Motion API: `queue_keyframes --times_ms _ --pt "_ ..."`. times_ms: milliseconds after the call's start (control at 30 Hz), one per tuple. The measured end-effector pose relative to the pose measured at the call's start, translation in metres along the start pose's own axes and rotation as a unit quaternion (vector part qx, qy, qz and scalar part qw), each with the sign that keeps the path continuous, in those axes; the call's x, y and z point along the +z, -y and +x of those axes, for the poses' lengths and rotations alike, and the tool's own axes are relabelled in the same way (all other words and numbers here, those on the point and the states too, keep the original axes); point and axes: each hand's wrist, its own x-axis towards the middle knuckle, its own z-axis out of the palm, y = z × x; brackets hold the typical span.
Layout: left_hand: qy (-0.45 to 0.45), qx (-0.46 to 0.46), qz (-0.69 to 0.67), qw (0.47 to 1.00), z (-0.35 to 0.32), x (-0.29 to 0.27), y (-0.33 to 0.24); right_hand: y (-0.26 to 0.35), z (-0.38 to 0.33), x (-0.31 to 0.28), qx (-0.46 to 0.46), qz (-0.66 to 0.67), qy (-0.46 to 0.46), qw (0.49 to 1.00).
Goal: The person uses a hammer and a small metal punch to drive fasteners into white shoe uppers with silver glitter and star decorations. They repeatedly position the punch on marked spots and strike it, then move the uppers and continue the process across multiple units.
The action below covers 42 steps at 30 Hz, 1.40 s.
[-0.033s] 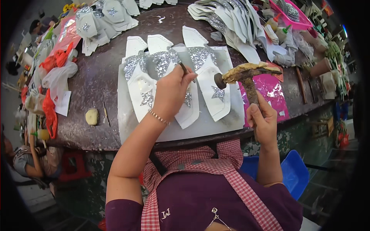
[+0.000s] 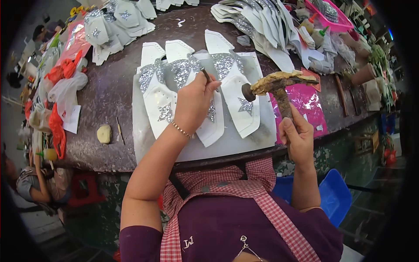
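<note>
Three white leather-like pieces, apparently shoe uppers, lie side by side on a pale board [image 2: 146, 150]: the left piece [image 2: 152, 98], the middle piece [image 2: 179, 48] and the right piece [image 2: 238, 87]. Each has a silver glitter band, a glitter star and small holes along its edges. My left hand [image 2: 195, 101] is closed around a thin dark metal rod, like a hand punch [image 2: 206, 75], over the middle piece and hides part of it. Where its lower tip rests, I cannot tell. My right hand [image 2: 298, 137] grips a hammer [image 2: 284, 102] by its handle, head raised, with yellowish wrapping on it.
Stacks of similar pieces [image 2: 270, 26] lie at the far right and far left. A pink sheet [image 2: 301, 105] sits beside the board. Leftward are a yellowish lump [image 2: 104, 134], a thin tool [image 2: 120, 131] and plastic bags [image 2: 72, 85]. A blue bin [image 2: 335, 196] stands below the table's edge.
</note>
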Motion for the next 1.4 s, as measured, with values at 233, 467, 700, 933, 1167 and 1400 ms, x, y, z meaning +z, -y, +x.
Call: queue_keyframes --times_ms 233,467,700,933,1167,1400 --pt "-0.010 -0.009 0.003 1.000 0.006 0.018 0.012 -0.005 0.006 -0.012 0.013 0.028 -0.001 1.000" --pt "0.031 0.014 0.014 0.999 0.008 0.015 0.011 0.011 0.022 -0.002 -0.021 -0.023 0.019 0.999" --pt "0.057 0.078 0.101 0.990 0.011 0.015 -0.004 0.070 0.047 0.008 -0.277 0.097 0.005 0.956" --pt "0.060 0.128 0.147 0.979 0.009 0.015 0.004 0.073 0.049 0.017 -0.167 -0.370 0.049 0.913" --pt "0.006 -0.008 -0.049 0.999 -0.002 0.015 0.015 0.043 0.024 0.000 -0.102 -0.155 0.023 0.982" --pt "0.027 0.001 -0.032 0.999 -0.007 0.011 0.016 0.031 0.018 0.000 -0.073 -0.115 0.013 0.991"
